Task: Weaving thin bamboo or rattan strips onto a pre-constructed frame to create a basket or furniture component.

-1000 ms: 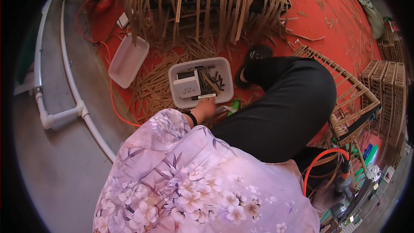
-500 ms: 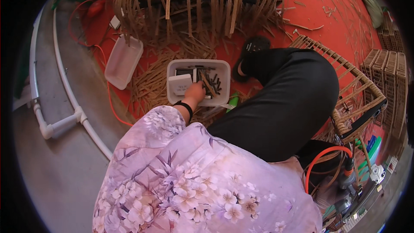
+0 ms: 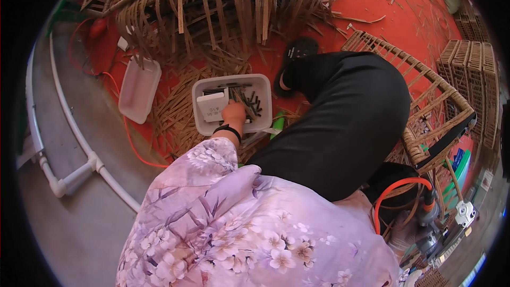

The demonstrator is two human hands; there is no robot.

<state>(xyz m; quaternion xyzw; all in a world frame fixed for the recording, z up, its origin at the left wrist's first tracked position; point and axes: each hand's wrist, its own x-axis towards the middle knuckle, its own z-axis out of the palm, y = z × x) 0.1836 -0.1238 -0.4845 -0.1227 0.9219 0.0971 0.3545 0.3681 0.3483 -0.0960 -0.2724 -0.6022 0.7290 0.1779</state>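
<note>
My left hand (image 3: 234, 112) reaches into a white plastic tub (image 3: 266, 87) among dark staple strips (image 3: 252, 102). Its fingers are curled; the fingertips and whatever they pinch are hidden. Beside them a small white box (image 3: 212, 106) leans inside the tub. Down at the lower right, my right hand (image 3: 406, 234), apparently gloved, is wrapped around a grey air stapler (image 3: 428, 217) with an orange hose (image 3: 392, 190) curving from it. Part of that hand is covered by my patterned garment.
An unfinished woven frame with hanging strips (image 3: 212, 13) stands ahead. Loose flat strips (image 3: 178, 93) litter the red floor. Left are another white tub (image 3: 139, 91) and a white pipe rail (image 3: 79, 141). A wicker frame (image 3: 433, 95) and stacked baskets (image 3: 468, 85) stand right.
The view has shifted, so most things sit slightly further left. My left hand remains in the tub, now nearer the white box, which appears tilted more. My right hand stays on the air stapler.
</note>
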